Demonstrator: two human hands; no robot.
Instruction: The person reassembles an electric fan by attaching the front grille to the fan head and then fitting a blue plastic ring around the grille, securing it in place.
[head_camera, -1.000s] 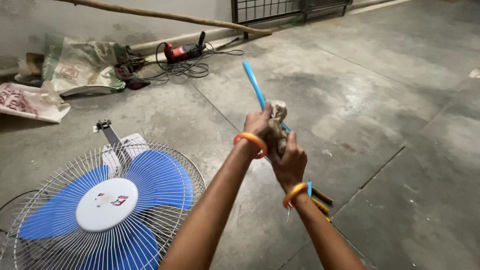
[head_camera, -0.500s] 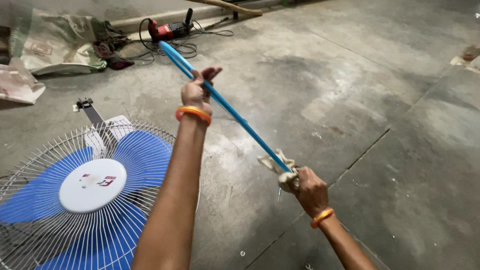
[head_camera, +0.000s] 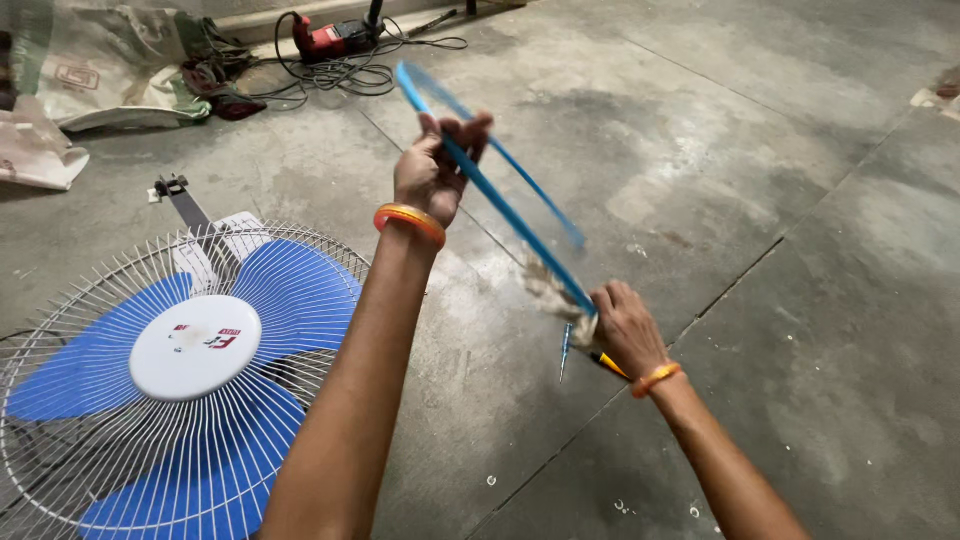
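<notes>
Bare concrete floor (head_camera: 760, 150), stained. L hand (head_camera: 432, 170) closed round blue ring (head_camera: 500, 205), held up over floor; R hand (head_camera: 625, 330) grips rag (head_camera: 550, 295) on it + screwdriver (head_camera: 580, 357). Fan (head_camera: 190, 380) lies left; sacks (head_camera: 90, 70), drill (head_camera: 330, 38) by wall.

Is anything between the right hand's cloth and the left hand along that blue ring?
Nothing visible. The blue ring runs bare from the cloth in the right hand up to the left hand; the fan lies off to the side.

Stained grey concrete floor (head_camera: 800, 200), sacks (head_camera: 100, 70)
</notes>
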